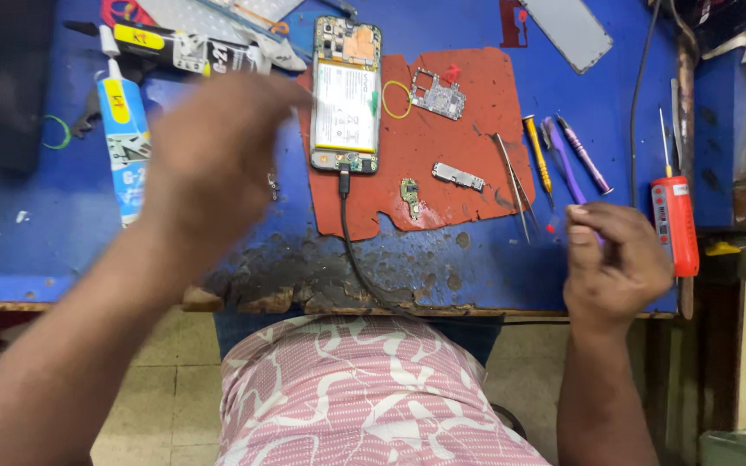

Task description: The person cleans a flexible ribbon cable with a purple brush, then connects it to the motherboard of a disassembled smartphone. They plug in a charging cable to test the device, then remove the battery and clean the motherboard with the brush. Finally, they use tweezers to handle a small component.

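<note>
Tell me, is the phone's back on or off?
Off. The phone lies on the red mat with its battery and circuit boards bare, and a black cable plugged into its bottom end.

Phone repair bench, both hands up.
Left hand (218, 155) blurred, just left of opened phone (346, 95) on red mat (468, 185); right hand (615, 259) curled near purple screwdriver (563, 160), red tool (675, 226) at right.

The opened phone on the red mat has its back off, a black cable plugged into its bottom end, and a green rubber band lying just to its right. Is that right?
Not quite: the head view shows the rubber band is yellow, not green. The rest holds: the opened phone lies on the red mat with its back off, and a black cable is plugged into its bottom end.
</note>
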